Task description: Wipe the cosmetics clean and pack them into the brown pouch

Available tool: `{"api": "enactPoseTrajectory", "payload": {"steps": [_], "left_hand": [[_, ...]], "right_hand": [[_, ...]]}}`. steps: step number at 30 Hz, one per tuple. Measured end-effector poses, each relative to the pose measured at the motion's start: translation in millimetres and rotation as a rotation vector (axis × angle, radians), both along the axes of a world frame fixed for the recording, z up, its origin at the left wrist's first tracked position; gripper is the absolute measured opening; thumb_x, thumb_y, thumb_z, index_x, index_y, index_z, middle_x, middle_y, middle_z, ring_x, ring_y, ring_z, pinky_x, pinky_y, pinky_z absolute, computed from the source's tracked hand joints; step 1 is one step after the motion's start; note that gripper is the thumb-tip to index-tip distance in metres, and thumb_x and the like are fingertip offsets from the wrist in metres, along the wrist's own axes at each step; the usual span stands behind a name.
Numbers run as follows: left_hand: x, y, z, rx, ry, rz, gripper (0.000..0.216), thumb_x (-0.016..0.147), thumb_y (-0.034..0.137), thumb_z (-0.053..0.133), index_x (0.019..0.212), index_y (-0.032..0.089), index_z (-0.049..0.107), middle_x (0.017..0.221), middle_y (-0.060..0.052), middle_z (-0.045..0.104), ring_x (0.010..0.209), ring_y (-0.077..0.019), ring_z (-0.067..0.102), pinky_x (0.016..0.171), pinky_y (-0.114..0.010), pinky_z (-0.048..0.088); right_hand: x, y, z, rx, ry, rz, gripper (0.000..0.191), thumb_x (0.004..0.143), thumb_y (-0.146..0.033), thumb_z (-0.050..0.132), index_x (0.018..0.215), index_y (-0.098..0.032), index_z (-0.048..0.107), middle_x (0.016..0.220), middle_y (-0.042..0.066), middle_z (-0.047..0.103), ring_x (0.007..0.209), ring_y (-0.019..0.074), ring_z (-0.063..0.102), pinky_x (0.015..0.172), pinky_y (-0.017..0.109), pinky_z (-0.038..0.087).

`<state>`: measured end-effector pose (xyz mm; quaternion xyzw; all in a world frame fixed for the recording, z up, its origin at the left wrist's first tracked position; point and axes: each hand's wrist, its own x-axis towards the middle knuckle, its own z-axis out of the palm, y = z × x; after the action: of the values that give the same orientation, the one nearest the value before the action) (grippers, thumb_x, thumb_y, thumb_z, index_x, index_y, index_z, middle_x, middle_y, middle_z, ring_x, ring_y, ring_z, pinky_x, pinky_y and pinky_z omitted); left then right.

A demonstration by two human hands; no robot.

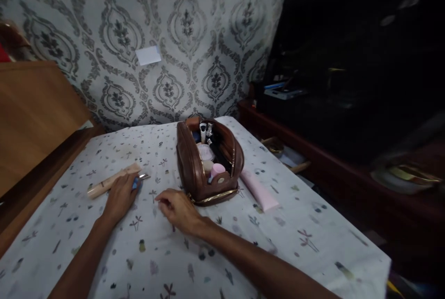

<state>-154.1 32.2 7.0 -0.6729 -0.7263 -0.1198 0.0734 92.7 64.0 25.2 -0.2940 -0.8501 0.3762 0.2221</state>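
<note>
While the left hand [121,192] lay on the beige tube [99,190], its fingers were bent over, tips by a small blue piece [135,183] with a shiny metal end. Whether they gripped either thing or merely rested, I could not tell; the palm faced down and hid the contact.

Right hand [179,208]: fingers loosely curled, a gap showing by the thumb, nothing seen in them. It was poised low over the cloth [156,243], close against the near corner of the bag [191,164], a spot that seemed handy for reaching either the bag or the left hand.

Bag: upright on the cloth, ahead of the right hand, mouth unzipped and spread wide, presumably so the contents were easy to get at. Inside I noted a brush [203,132], a round case [206,152], a black stick [218,154] and a pink lid [218,169]. The long items leaned rather than lay flat, likely because the squat ones crowded the near end.

Pink tube [259,191]: flat on the cloth, just beside the bag's right side, apart from both hands.
</note>
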Motion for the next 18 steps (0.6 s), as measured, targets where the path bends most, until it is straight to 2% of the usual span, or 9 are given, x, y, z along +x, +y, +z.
{"api": "enactPoseTrajectory", "payload": {"steps": [5,8,11,14,16,18], "left_hand": [[-2.4,-3.4,-5.2,0.076,0.012,-0.005,0.046,0.096,0.054,0.032,0.117,0.023,0.060,0.111,-0.012,0.067,0.108,-0.0329,0.063,0.093,-0.045,0.052],[3.8,-6.4,-3.9,0.180,0.044,-0.125,0.045,0.097,0.057,0.035,0.105,0.024,0.064,0.104,-0.010,0.069,0.097,-0.0290,0.067,0.081,-0.038,0.056],[20.7,-10.0,1.3,0.310,0.056,-0.308,0.038,0.098,0.053,0.043,0.098,0.022,0.065,0.093,-0.006,0.068,0.084,-0.0217,0.068,0.070,-0.029,0.054],[42.6,-12.6,7.9,0.367,0.067,-0.460,0.030,0.099,0.046,0.048,0.093,0.021,0.063,0.084,-0.003,0.065,0.074,-0.0168,0.065,0.066,-0.025,0.051],[55.3,-13.7,12.3,0.391,0.079,-0.521,0.026,0.099,0.041,0.049,0.090,0.020,0.062,0.081,-0.002,0.064,0.071,-0.0155,0.063,0.065,-0.025,0.049],[64.4,-14.7,16.4,0.426,0.089,-0.563,0.023,0.099,0.038,0.050,0.089,0.020,0.060,0.079,-0.001,0.063,0.069,-0.0150,0.062,0.064,-0.025,0.049]], "right_hand": [[2.7,-3.4,-22.1,-0.085,0.080,-0.070,0.030,0.090,-0.013,0.055,0.116,-0.012,0.070,0.101,0.009,0.073,0.087,0.0168,0.067,0.077,0.023,0.050],[3.2,-2.9,-26.9,-0.139,0.132,-0.094,0.038,0.090,-0.021,0.058,0.127,-0.012,0.062,0.107,0.010,0.071,0.087,0.0177,0.066,0.079,0.026,0.051],[2.9,-2.3,-25.9,-0.176,0.181,-0.111,0.047,0.092,-0.029,0.058,0.136,-0.013,0.052,0.108,0.010,0.069,0.085,0.0181,0.065,0.079,0.029,0.051],[2.7,-2.5,-22.8,-0.221,0.221,-0.099,0.038,0.097,-0.032,0.051,0.130,-0.013,0.055,0.087,0.004,0.067,0.076,0.0169,0.064,0.074,0.027,0.049],[2.9,-2.8,-20.7,-0.279,0.229,-0.093,0.028,0.100,-0.030,0.046,0.121,-0.016,0.058,0.068,-0.003,0.060,0.067,0.0153,0.062,0.069,0.025,0.047],[3.4,-2.9,-19.2,-0.329,0.231,-0.091,0.022,0.100,-0.025,0.045,0.114,-0.017,0.059,0.060,-0.006,0.053,0.059,0.0138,0.059,0.064,0.023,0.045]]}}
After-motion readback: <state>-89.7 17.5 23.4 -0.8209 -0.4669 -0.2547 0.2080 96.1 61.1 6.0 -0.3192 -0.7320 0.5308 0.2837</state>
